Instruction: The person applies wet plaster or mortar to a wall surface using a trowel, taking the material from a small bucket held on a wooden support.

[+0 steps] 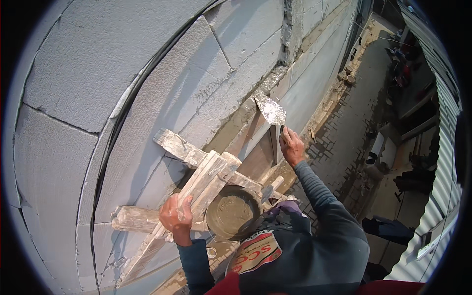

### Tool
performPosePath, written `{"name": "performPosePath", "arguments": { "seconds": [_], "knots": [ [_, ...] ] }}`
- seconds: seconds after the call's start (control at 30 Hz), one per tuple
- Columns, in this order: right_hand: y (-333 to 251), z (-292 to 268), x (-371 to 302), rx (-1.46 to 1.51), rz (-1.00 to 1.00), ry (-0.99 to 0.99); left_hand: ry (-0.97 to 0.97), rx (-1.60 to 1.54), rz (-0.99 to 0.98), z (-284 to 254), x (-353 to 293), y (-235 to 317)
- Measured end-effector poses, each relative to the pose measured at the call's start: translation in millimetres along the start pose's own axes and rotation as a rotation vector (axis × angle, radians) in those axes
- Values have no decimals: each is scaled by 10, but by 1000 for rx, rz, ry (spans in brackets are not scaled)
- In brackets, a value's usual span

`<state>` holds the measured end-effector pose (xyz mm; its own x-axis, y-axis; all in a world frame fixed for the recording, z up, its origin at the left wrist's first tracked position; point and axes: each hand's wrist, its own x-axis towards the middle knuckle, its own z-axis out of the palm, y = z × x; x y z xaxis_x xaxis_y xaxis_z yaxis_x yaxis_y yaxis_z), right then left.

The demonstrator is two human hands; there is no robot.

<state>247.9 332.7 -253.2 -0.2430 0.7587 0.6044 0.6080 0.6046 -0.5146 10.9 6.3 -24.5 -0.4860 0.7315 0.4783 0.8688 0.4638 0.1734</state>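
My right hand (292, 146) grips the handle of a trowel (270, 109), its fingers wrapped round it. The shiny blade lies against or close beside a band of wet grey mortar (236, 124) on the block wall. My left hand (176, 216) is wrapped round the edge of a worn, mortar-splashed wooden plank (204, 179) of a scaffold frame. Just right of that plank, close to my body, is a round dark bucket (210, 219) with grey mortar (233, 214) inside.
Large pale blocks form the wall (93, 54) on the left. A black cable (129, 98) runs down it. Wooden beams (135, 219) jut out beneath me. Far below right lies a paved alley (339, 118), beside a corrugated metal roof (445, 142).
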Motion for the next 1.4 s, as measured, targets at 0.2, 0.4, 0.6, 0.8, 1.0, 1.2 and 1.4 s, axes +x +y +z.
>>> {"name": "performPosePath", "arguments": {
  "seconds": [0.2,0.4,0.6,0.8,1.0,1.2,1.4],
  "knots": [
    [-397,-94,-258,66,-151,-49,37,-1,21,13,-10,-35],
    [-557,-231,-445,154,-234,-149,17,-7,11,-20,23,11],
    [-600,-333,-297,551,240,-128,36,20,25,-28,1,19],
    [-487,-363,24,933,802,-317,28,-3,49,-32,23,12],
    [-464,-301,-18,1077,944,-382,112,4,102,-16,31,27],
    [-291,-590,232,970,920,-504,15,-7,27,-78,39,78],
    [-140,-1002,623,607,624,-676,62,-16,56,-74,60,87]
  ]
}}
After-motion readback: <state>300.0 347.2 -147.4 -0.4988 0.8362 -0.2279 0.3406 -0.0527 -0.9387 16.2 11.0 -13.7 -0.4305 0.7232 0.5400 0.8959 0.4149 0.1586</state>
